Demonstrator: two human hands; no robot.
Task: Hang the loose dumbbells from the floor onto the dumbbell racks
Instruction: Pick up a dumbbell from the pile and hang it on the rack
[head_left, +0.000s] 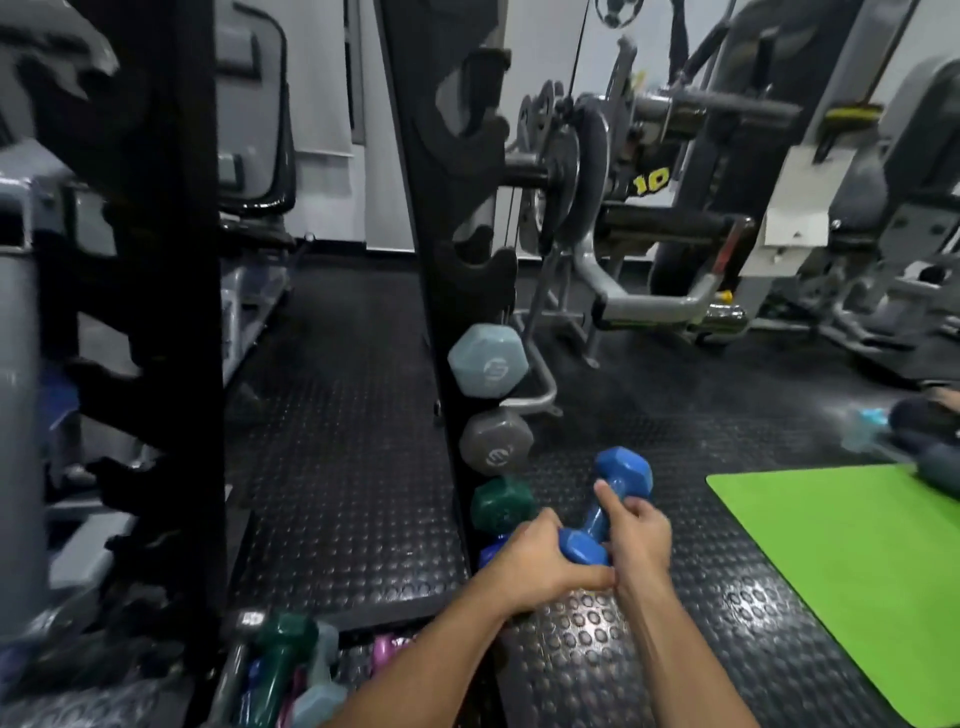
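Blue dumbbell: held just right of the black rack, above the studded floor.
Left hand: fingers curled around its near head.
Right hand: fingers wrapped on the handle.
Rack contents: pale blue dumbbell, grey dumbbell, green dumbbell, stacked downward.

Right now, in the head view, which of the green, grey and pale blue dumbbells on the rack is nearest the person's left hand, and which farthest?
From the left hand, going up the rack:
1. Green dumbbell, lowest of the three, just above the hand.
2. Grey dumbbell, the next slot up.
3. Pale blue dumbbell, highest of the three and farthest.
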